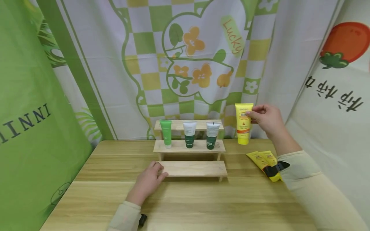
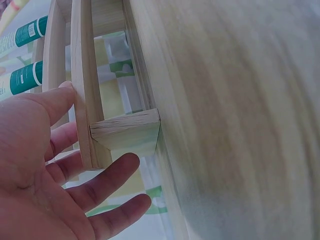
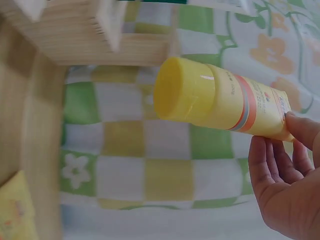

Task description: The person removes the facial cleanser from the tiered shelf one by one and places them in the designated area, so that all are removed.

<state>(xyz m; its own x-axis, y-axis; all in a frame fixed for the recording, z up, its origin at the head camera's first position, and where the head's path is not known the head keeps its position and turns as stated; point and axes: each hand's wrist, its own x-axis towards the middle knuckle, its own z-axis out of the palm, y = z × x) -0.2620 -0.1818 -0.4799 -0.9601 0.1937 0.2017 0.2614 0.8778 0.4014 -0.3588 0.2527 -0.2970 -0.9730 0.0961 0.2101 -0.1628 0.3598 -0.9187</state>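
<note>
A yellow squeeze tube [image 1: 243, 125] with a red-orange band hangs upright, cap down, above the table's back right. My right hand [image 1: 267, 118] pinches its flat upper end between thumb and fingers; in the right wrist view the yellow cap [image 3: 182, 90] points toward the camera. My left hand [image 1: 148, 179] touches the left end of the lowest step of a wooden tiered stand [image 1: 196, 168], its fingers loosely spread. On the middle step stand a green tube [image 1: 166, 133] and two white-and-dark-green tubes, one at centre [image 1: 189, 134] and one at right [image 1: 212, 135].
More yellow tubes [image 1: 257, 159] lie overlapping on the wooden table [image 1: 185, 205] beneath my right forearm, partly hidden by a wrist strap. A patterned curtain [image 1: 150, 93] hangs right behind the stand. Green cloth [image 1: 43, 112] borders the left side, white printed cloth [image 1: 332, 134] the right.
</note>
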